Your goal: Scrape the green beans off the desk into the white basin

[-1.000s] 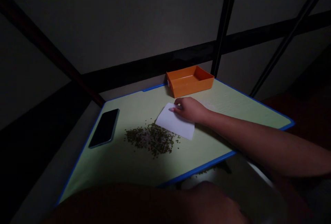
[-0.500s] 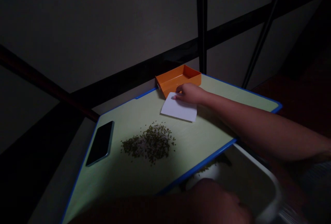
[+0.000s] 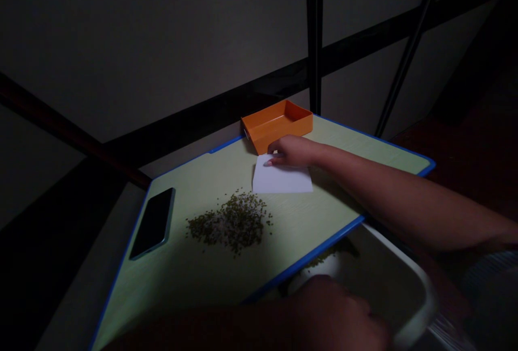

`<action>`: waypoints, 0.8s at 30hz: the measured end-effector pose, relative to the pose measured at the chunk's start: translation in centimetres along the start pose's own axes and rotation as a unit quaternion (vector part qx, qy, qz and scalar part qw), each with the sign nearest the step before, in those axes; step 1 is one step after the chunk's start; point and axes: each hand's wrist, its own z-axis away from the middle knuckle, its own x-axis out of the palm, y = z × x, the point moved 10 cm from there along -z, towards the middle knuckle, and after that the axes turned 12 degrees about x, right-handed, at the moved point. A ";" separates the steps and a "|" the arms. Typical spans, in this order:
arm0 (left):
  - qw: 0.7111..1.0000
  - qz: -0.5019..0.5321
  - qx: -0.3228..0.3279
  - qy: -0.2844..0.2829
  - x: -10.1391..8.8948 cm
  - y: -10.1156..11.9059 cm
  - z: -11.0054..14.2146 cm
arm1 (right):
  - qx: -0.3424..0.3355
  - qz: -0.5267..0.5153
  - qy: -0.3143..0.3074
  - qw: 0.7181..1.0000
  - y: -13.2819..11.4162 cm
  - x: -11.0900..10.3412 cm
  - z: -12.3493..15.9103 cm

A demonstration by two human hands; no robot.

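My right hand (image 3: 289, 151) pinches the far edge of a white card (image 3: 281, 178), thumb on top. The card is tilted low over the pale green tabletop (image 3: 194, 178), just in front of an orange open-topped box (image 3: 279, 129). To the left of the card lies a loose heap of small greenish-brown seeds or grains (image 3: 238, 221). Below the table's near edge, my left hand (image 3: 335, 313) is curled, dark and blurred, over a white-rimmed container (image 3: 421, 286). Its fingertips are hidden, so what it grips cannot be made out. Some similar grains (image 3: 324, 258) show inside that container.
A phone (image 3: 154, 224) lies dark-screened along the table's left side. Blue edging (image 3: 303, 264) runs round the tabletop. Behind the table stand pale panels with dark strips (image 3: 226, 113). The scene is dimly lit.
My right hand and the white card have come down slightly toward me, and the card has turned so its near edge runs level. My left hand has barely moved.
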 end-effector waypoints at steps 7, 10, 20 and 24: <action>0.994 0.064 -0.024 -0.080 -0.7 0.0 0.4 | -0.049 -0.012 -0.033 0.998 -1.1 0.1 0.7; 0.994 0.065 -0.018 -0.085 -0.7 0.2 0.4 | -0.065 -0.038 -0.041 0.996 -1.3 -0.2 0.9; 0.996 0.058 -0.030 -0.056 -0.1 -0.2 0.4 | -0.091 -0.091 -0.073 0.989 -1.7 -0.4 1.4; 0.995 0.064 -0.033 -0.071 0.2 -0.2 0.5 | -0.083 -0.087 -0.052 0.991 -1.2 -1.0 1.2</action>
